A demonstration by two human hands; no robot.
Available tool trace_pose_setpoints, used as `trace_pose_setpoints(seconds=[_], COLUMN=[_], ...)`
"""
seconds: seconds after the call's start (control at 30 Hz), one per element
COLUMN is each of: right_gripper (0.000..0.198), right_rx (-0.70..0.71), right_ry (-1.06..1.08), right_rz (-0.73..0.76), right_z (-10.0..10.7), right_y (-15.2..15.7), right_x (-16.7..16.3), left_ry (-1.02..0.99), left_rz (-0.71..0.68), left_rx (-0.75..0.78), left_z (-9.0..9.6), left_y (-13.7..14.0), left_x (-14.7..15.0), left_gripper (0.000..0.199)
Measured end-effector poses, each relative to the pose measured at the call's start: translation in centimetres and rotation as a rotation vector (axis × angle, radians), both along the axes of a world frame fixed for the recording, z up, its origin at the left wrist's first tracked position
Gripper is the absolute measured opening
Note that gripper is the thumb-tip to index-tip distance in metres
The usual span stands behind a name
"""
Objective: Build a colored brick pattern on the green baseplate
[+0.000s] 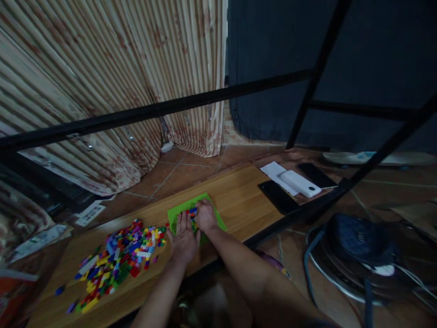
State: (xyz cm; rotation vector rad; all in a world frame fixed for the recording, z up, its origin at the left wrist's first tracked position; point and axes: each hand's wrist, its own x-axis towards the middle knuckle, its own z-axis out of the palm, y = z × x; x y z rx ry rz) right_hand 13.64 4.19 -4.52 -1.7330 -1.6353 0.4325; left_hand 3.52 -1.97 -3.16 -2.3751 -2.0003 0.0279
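Observation:
A green studded baseplate [173,212] lies on the wooden board, with a few red, blue and yellow toy bricks [193,211] on it between my hands. My left hand [184,239] rests flat over the plate's near left part, fingers stretched out and thumb apart, touching the plate and the edge of the bricks. Curled over the right side of these bricks, my right hand [206,216] has its fingers closed on a toy brick there, mostly hidden by the fingers. To the left spreads a pile of loose toy bricks [126,250] in many colours.
On the wooden board [239,189], a black phone [278,197] lies to the right, near a white device [301,183], white paper [278,175] and another dark phone [314,175]. A black metal rail [191,102] crosses beyond it. A dark bag [358,241] sits on a round stool at right.

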Motion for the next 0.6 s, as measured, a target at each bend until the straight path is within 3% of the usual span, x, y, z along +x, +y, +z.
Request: trace_pose_setpoints(seconds=[0.6], right_gripper=[0.029], right_rx=[0.025], right_ry=[-0.063], right_rz=[0.031], right_z=[-0.5], right_y=[0.0], right_x=[0.2], left_ry=[0.009], left_rz=[0.006], left_rx=[0.145], left_z=[-2.4], left_y=[-0.3], left_x=[-0.2], left_gripper=[0.061])
